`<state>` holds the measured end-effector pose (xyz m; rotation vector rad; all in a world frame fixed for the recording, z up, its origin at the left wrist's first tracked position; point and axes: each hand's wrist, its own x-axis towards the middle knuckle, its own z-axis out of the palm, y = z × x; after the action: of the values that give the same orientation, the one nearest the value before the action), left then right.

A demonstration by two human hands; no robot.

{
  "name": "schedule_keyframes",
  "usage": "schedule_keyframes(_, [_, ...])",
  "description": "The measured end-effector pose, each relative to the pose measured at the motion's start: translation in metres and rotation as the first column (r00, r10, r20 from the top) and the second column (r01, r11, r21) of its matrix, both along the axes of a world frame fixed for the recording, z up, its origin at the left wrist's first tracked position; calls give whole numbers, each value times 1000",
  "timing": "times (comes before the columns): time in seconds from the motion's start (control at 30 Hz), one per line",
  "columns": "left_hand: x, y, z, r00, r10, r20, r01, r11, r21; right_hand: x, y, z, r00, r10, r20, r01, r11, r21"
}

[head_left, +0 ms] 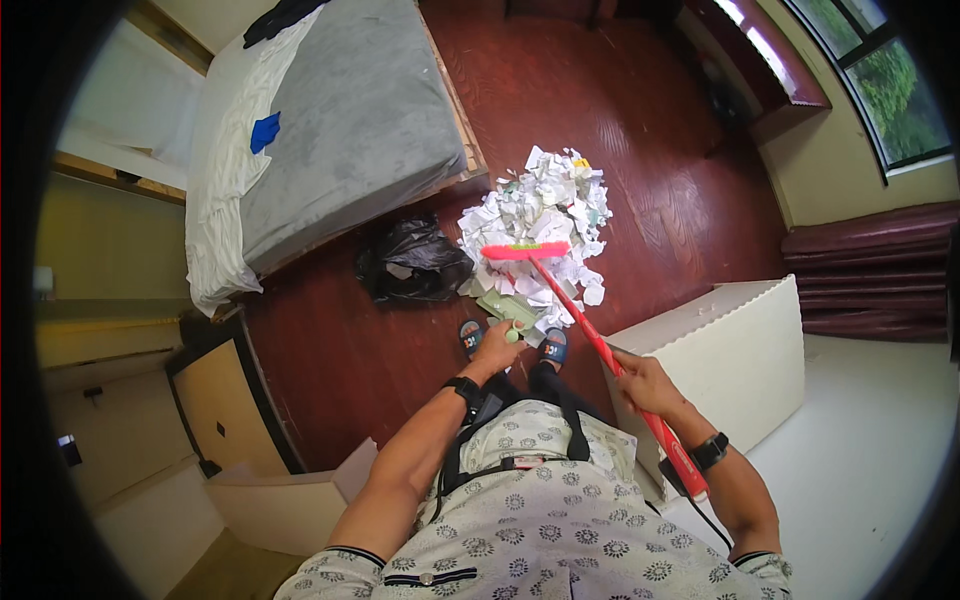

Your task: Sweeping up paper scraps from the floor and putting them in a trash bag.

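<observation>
My right hand point(645, 383) grips the long red handle of a broom point(600, 345). Its pink and green head point(525, 250) rests on a heap of crumpled white paper scraps point(540, 215) on the dark red wooden floor. My left hand point(497, 347) holds the handle of a pale green dustpan point(505, 310), which sits at the near edge of the heap, just ahead of my feet in blue slippers. Both wrists carry dark watches.
A black plastic bag point(412, 262) lies on the floor left of the paper heap. A bed with a grey cover point(350, 110) stands at the upper left. A white cabinet point(735, 350) is close on my right; curtains and a window lie beyond.
</observation>
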<state>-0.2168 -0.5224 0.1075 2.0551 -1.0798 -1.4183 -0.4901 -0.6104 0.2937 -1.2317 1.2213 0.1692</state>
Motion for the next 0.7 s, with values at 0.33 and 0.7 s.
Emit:
schedule_keyframes(0.33, [-6, 0, 15, 999, 18, -26, -18, 1000, 23, 29, 5, -93, 999, 39, -22, -40, 999, -37])
schedule_keyframes(0.7, [-9, 4, 6, 997, 45, -67, -44, 999, 17, -21, -2, -39, 989, -147, -26, 148, 939, 311])
